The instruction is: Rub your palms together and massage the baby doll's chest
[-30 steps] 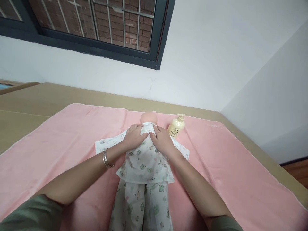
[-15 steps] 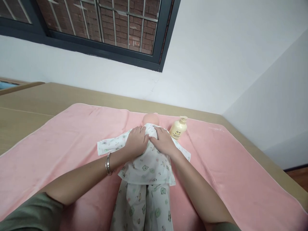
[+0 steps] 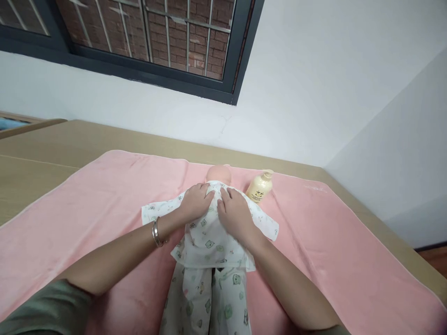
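We note the doll's head is mostly hidden behind both hands; left hand and right hand lie open-palmed on its shirt (legs cut off below). Since the earlier frame, the right hand has flattened and slid nearer.

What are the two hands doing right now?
Left hand: open, flat on the doll's shirt.
Right hand: open, flat on the shirt too.
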### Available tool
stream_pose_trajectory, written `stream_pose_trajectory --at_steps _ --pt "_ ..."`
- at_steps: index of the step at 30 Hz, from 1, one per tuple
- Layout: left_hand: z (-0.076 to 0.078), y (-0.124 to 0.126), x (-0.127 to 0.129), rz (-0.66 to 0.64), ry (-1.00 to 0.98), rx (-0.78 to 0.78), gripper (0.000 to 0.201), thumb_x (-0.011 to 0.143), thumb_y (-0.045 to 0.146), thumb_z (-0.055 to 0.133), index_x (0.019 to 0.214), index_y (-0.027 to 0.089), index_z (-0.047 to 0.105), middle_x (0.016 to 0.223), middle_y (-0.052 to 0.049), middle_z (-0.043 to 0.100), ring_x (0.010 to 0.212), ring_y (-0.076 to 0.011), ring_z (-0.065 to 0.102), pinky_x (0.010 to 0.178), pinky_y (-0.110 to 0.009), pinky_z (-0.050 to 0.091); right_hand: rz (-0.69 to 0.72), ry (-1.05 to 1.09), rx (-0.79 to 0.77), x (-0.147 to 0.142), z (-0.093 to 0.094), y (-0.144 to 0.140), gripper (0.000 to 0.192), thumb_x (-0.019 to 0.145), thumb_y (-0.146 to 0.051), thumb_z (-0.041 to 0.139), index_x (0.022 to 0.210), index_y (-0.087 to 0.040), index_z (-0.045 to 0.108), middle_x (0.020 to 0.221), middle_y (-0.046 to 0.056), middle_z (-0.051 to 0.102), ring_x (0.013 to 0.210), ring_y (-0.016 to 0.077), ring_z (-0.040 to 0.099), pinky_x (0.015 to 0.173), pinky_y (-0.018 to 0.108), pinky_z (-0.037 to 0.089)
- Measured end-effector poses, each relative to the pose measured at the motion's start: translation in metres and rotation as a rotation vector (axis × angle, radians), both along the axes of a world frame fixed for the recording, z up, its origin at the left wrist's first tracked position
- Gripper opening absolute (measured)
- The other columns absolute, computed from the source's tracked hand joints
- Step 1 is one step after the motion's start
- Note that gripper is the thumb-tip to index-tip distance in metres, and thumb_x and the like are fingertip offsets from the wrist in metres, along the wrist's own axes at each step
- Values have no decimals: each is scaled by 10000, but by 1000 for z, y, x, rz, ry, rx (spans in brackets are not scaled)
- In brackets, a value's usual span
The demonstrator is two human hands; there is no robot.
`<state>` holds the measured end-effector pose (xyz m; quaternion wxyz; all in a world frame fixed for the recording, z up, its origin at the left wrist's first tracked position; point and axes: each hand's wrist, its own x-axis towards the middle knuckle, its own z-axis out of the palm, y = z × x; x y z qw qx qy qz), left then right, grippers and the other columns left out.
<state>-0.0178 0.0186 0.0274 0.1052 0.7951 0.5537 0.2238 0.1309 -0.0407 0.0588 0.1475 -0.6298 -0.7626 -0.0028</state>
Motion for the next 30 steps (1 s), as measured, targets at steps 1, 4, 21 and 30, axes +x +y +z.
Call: stream_pose_trajectory --at_steps 1,4,21,30 --pt "-1 0 0 0 0 5 409 1018 336 340 1250 115 595 1191 -159 686 1183 -291 612 1033 -434 466 19 -5 8 -2 0 -2 456 1025 -254 366 1427 -132 545 1387 186 584 1275 301 522 1095 428 376" --pt "-5 -9 4 1 33 91 431 1014 322 343 1276 75 580 1211 -192 669 1191 -317 604 1049 -461 457 40 45 -2 4 0 5 441 1031 -269 363 1398 -134 567 1437 177 565 1334 289 494 1126 417 354" --pt "-4 -15 6 -11 48 136 389 1007 333 340 1135 88 614 1125 -207 681 1106 -324 628 997 -486 474 12 86 -171 4 4 4 561 1060 -350 275 1493 -42 455 1596 203 403 1513 306 331 1241 444 243" --pt "-10 -26 12 7 15 181 444 974 329 393 1294 59 541 1301 -244 613 1265 -363 545 1071 -524 420 -102 12 -170 12 -3 20 614 1063 -382 269 1501 21 420 1559 248 438 1496 318 362 1234 439 232"
